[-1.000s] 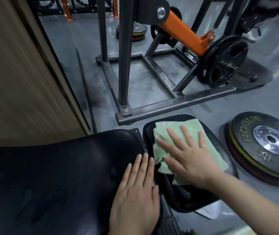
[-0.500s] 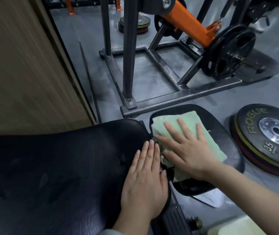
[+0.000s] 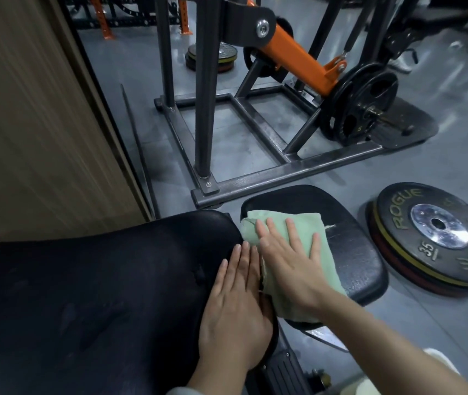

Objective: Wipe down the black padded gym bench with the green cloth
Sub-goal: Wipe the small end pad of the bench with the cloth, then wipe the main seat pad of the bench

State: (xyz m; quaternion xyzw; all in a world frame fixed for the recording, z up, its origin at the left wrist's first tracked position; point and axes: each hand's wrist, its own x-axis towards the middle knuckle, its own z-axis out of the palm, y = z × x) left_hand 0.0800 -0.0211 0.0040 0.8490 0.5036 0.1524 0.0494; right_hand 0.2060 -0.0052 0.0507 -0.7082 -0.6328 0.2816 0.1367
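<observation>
Head view: the black padded gym bench (image 3: pixel 84 295) fills the near left, its smaller seat pad (image 3: pixel 349 252) to the right. A steel machine frame (image 3: pixel 284 166) stands beyond, a weight plate (image 3: pixel 437 238) far right. The green cloth (image 3: pixel 301 223) lies on the seat pad, pressed by the flat-fingered right hand (image 3: pixel 286 266); the left hand (image 3: pixel 235 315) rests flat, fingers straight, on the bench.

We press our right hand (image 3: pixel 289 269) flat on the green cloth (image 3: pixel 289 252) spread over the bench's smaller black pad (image 3: pixel 352 252), while our left hand (image 3: pixel 235 306) rests flat on the larger pad (image 3: pixel 84 295) beside it.
</observation>
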